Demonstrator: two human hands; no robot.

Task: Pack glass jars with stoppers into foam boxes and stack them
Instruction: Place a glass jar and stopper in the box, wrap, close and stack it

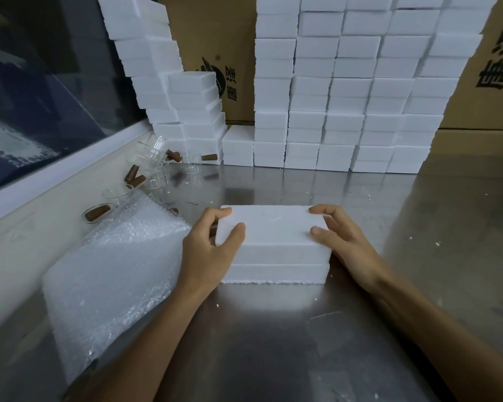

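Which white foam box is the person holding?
The foam box lying alone at the front of the metal table, gripped by the left hand and right hand. All the other foam boxes sit stacked at the back, untouched.

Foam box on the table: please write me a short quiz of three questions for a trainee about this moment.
1. True or false: the foam box between the hands is closed.
2. Which hand is nearer the bubble wrap? A) left hand B) right hand
3. Fill in: the loose glass jars with brown stoppers lie at the back ____ of the metal table, beside the foam box stacks.

Key
1. True: the lid sits on the base, and both hands grip its ends.
2. A
3. left
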